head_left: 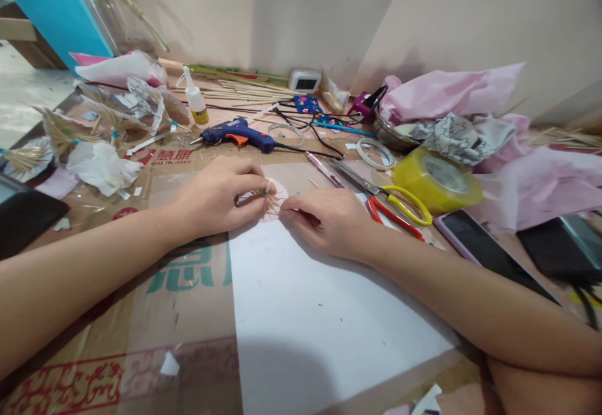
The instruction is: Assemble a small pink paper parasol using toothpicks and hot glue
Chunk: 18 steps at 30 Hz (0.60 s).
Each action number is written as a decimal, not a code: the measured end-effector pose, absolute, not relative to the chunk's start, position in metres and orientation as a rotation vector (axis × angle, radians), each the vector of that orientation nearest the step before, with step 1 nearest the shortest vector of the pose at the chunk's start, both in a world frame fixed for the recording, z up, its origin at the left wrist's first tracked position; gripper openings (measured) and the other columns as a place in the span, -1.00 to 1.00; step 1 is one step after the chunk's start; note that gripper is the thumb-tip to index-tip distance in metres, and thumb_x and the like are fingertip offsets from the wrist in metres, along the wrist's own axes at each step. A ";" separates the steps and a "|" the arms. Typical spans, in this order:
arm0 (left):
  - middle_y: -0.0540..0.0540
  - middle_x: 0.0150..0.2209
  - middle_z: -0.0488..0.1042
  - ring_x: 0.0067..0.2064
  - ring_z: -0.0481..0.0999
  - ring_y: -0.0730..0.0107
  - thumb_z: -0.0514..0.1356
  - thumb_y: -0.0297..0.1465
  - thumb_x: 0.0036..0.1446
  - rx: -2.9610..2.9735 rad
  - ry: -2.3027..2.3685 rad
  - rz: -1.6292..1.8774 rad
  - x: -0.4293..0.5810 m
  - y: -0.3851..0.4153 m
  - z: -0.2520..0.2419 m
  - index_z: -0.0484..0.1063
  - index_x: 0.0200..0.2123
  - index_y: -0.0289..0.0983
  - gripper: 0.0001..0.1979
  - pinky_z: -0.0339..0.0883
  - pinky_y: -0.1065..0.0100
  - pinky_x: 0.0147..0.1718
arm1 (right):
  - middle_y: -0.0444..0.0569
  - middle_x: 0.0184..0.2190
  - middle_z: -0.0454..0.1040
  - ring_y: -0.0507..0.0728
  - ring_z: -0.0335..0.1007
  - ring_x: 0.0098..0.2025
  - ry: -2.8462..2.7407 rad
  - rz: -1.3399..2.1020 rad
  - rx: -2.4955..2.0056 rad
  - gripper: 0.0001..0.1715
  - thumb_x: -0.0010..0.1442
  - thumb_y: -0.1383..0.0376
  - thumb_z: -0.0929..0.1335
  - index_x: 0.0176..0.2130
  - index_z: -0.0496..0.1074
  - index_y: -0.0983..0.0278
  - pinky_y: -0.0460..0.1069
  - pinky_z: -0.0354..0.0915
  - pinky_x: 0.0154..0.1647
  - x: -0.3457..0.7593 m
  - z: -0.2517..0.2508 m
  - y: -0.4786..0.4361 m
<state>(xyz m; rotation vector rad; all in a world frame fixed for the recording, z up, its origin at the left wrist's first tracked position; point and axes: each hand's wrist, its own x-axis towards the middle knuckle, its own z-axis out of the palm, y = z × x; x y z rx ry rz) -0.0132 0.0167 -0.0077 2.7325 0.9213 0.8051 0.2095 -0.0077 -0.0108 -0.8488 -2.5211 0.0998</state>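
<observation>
My left hand [221, 192] pinches a small bundle of thin tan sticks [271, 200], bound with a bluish tie, between thumb and fingers. The sticks fan out toward my right hand [329, 219], whose thumb and forefinger are pressed together at their tips. Whether that pinch grips a stick is too small to make out. A pale pink rounded piece of paper [282, 189] lies under or behind the bundle. Both hands are over the top end of a white sheet of paper [320, 321], which rests on the printed cardboard [188, 352].
Beyond my hands lie a blue glue gun [239, 134] and a glue bottle [195, 103]. Scissors [376, 192], a yellow tape roll [437, 177] and a phone [489, 252] are at right. Several stick-and-paper fans [115, 123] sit at left. Pink tissue paper [545, 183] fills the right side.
</observation>
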 end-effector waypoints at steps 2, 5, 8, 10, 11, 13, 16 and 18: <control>-0.10 -0.23 0.53 -0.21 0.48 0.27 0.13 -0.37 0.16 2.730 0.922 0.804 -0.013 0.016 -0.007 0.57 -0.21 -0.26 -0.76 0.25 0.28 -0.20 | -0.11 -0.52 0.52 0.01 0.33 -0.51 -2.525 0.120 -0.852 -0.80 0.20 0.40 0.27 -0.41 0.45 0.28 -0.08 0.11 -0.45 0.210 -0.010 -0.007; -0.10 -0.22 0.53 -0.20 0.48 0.28 0.13 -0.36 0.17 2.731 0.925 0.807 -0.013 0.016 -0.007 0.57 -0.21 -0.25 -0.77 0.25 0.28 -0.20 | -0.10 -0.56 0.48 0.02 0.32 -0.52 -2.548 0.059 -0.796 -0.75 0.24 0.38 0.23 -0.40 0.45 0.29 -0.08 0.09 -0.46 0.210 -0.010 -0.006; -0.10 -0.22 0.53 -0.20 0.48 0.28 0.13 -0.35 0.17 2.736 0.918 0.807 -0.013 0.017 -0.007 0.57 -0.21 -0.26 -0.77 0.24 0.28 -0.20 | -0.08 -0.59 0.44 0.03 0.30 -0.52 -2.588 -0.056 -0.709 -0.70 0.27 0.39 0.19 -0.39 0.45 0.30 -0.06 0.09 -0.47 0.211 -0.010 -0.005; -0.10 -0.23 0.52 -0.21 0.48 0.29 0.14 -0.35 0.18 2.734 0.907 0.801 -0.013 0.017 -0.007 0.57 -0.22 -0.26 -0.78 0.24 0.30 -0.21 | -0.08 -0.57 0.45 0.04 0.31 -0.51 -2.598 -0.052 -0.638 -0.73 0.26 0.41 0.19 -0.35 0.44 0.30 -0.05 0.11 -0.46 0.213 -0.010 -0.006; -0.10 -0.23 0.52 -0.22 0.48 0.30 0.14 -0.35 0.18 2.733 0.904 0.798 -0.013 0.018 -0.007 0.57 -0.22 -0.26 -0.78 0.24 0.30 -0.22 | -0.08 -0.55 0.46 0.03 0.32 -0.49 -2.582 -0.004 -0.606 -0.75 0.26 0.43 0.20 -0.33 0.43 0.29 -0.06 0.14 -0.45 0.214 -0.010 -0.007; -0.10 -0.24 0.52 -0.22 0.48 0.31 0.14 -0.35 0.17 2.733 0.904 0.793 -0.013 0.018 -0.006 0.57 -0.23 -0.26 -0.79 0.24 0.31 -0.23 | -0.09 -0.48 0.49 0.02 0.34 -0.48 -2.454 0.155 -0.618 -0.81 0.26 0.42 0.22 -0.28 0.40 0.26 -0.07 0.17 -0.45 0.215 -0.009 -0.009; -0.09 -0.26 0.52 -0.24 0.47 0.32 0.12 -0.35 0.18 2.747 0.900 0.790 -0.013 0.018 -0.005 0.57 -0.25 -0.26 -0.77 0.24 0.32 -0.25 | -0.14 -0.50 0.40 0.01 0.26 -0.54 -2.012 0.404 -0.779 -0.88 0.31 0.30 0.22 -0.26 0.34 0.18 -0.07 0.16 -0.53 0.217 -0.006 -0.008; -0.11 -0.26 0.53 -0.25 0.47 0.31 0.11 -0.34 0.20 2.766 0.893 0.804 -0.013 0.018 -0.005 0.57 -0.24 -0.27 -0.75 0.25 0.32 -0.25 | -0.21 -0.58 0.25 0.00 0.14 -0.60 -1.753 0.555 -0.870 -0.85 0.33 0.20 0.21 -0.27 0.29 0.16 -0.07 0.09 -0.59 0.217 -0.005 0.000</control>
